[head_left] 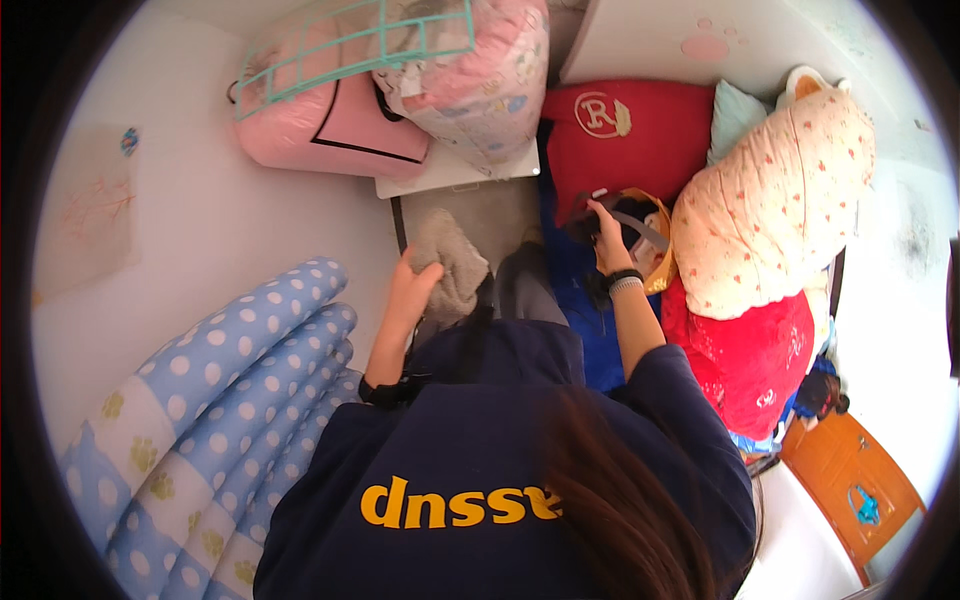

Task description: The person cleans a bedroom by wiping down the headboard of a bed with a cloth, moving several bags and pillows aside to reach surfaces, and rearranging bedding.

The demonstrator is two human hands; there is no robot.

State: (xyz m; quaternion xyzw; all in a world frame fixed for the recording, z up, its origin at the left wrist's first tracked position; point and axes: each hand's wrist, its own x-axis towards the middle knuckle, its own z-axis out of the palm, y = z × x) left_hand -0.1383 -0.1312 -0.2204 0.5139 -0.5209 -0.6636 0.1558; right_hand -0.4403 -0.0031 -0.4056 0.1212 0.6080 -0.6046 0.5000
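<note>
My left hand [405,295] is closed on a crumpled grey-beige cloth [450,260] with a fuzzy surface, held in front of my lap. To the right, my right hand [608,245], with a dark band and a beaded bracelet at the wrist, grips a dark brown strap-like thing [638,228] whose exact kind I cannot make out. It is raised over a yellow-edged bag or basket [660,275] with dark contents, partly hidden by the strap and my hand. The bag or basket lies against a red cushion [625,140] and a cream patterned quilt bundle [780,200].
Blue polka-dot folded curtain or bedding [220,370] stands along the left. Pink packed bags [330,125] sit at the back on a white box lid [460,180], beneath a turquoise wire rack [350,50]. A wooden door panel [850,490] is at the lower right.
</note>
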